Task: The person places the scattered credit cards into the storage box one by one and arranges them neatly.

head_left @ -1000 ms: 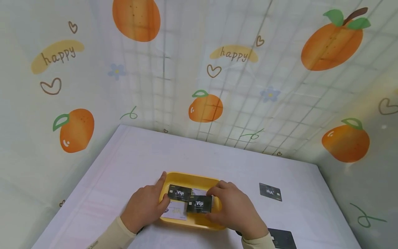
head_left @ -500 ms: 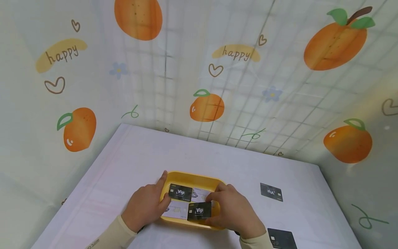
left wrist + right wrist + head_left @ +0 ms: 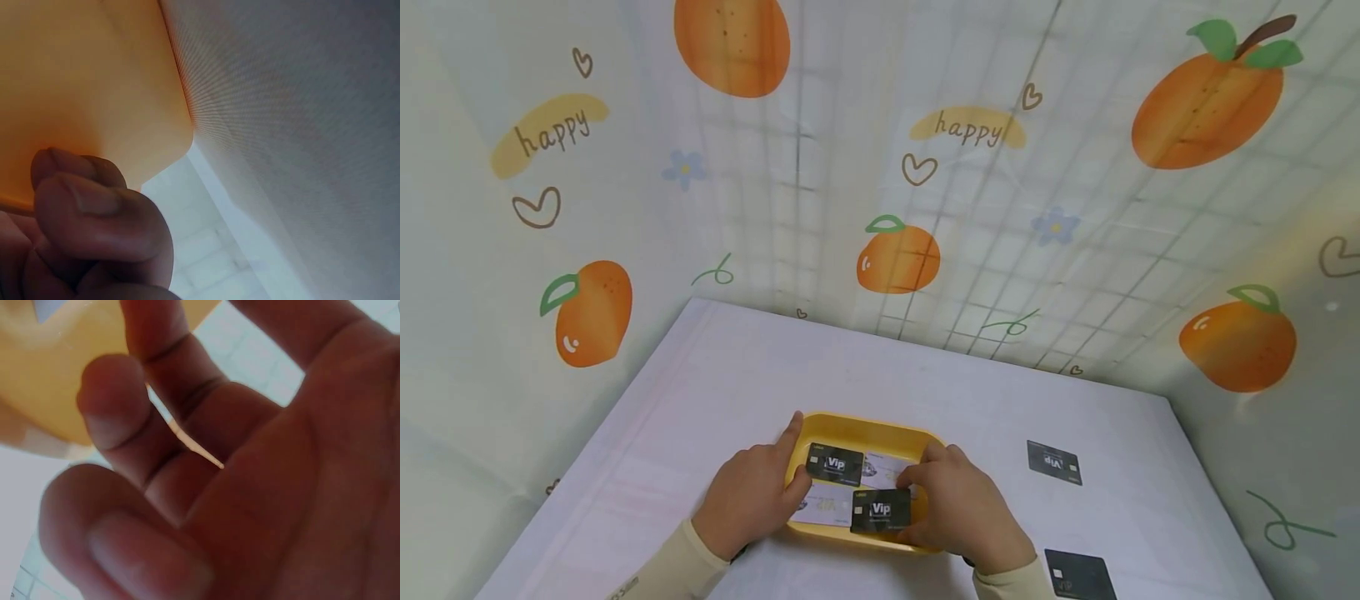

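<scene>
In the head view, a yellow tray (image 3: 865,425) holds two pale cards, the nearer one (image 3: 823,505) at front left, plus a black Vip card (image 3: 835,464) at back left. My left hand (image 3: 748,500) grips the tray's left end; in the left wrist view its curled fingertips (image 3: 94,212) press against the yellow wall (image 3: 125,75). At the tray's front right lies another black Vip card (image 3: 878,511), its right edge between my right hand's (image 3: 973,508) thumb and index finger. The right wrist view shows that hand's bent fingers (image 3: 115,394) by the tray (image 3: 50,375), with no card visible between them.
Right of the tray, a dark Vip card (image 3: 1054,462) lies on the white table (image 3: 850,358), and a larger-looking black card (image 3: 1081,575) is nearer the front edge. A fabric backdrop printed with oranges (image 3: 898,260) surrounds the table.
The black card at my right fingertips has shifted towards the front of the tray, uncovering more of the pale card behind it. My left hand has stayed on the tray.
</scene>
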`<state>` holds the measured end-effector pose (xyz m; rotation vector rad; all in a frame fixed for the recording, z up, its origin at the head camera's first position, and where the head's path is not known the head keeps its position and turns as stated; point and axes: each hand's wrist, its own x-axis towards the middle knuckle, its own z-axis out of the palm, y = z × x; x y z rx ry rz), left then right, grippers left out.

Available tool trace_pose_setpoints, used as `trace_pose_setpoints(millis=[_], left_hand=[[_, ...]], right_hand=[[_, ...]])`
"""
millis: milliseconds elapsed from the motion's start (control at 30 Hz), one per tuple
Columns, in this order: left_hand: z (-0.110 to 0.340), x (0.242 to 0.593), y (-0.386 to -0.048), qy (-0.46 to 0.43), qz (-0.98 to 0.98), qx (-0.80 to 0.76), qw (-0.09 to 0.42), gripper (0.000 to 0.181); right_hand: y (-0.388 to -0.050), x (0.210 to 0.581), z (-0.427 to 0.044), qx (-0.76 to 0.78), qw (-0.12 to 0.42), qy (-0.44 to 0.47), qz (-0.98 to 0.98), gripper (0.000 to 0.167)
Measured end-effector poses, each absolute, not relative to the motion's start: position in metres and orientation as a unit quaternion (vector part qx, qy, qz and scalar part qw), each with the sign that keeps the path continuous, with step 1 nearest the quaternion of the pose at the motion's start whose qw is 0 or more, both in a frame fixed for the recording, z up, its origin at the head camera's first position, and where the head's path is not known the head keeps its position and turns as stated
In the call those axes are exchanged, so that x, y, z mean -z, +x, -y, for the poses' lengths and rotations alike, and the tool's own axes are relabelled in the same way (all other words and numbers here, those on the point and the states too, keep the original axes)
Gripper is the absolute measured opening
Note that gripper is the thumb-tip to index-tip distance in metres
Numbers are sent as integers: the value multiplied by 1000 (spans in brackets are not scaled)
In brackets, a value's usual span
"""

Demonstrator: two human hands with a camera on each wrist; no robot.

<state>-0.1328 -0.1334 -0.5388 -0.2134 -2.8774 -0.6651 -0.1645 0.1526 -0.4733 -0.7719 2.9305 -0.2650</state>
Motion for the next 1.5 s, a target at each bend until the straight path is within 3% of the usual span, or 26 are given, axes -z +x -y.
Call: trace_pose_setpoints(millis=[700, 1200, 1500], left_hand=[[134, 535, -132, -74, 966, 229, 95, 72], [132, 535, -133, -69, 968, 222, 94, 73], [132, 536, -131, -68, 969, 221, 92, 73]], right_hand=[[-165, 471, -151, 83, 56, -245, -964, 54], [-165, 469, -153, 87, 61, -232, -967, 62], [-170, 455, -175, 119, -25, -229, -966, 51]])
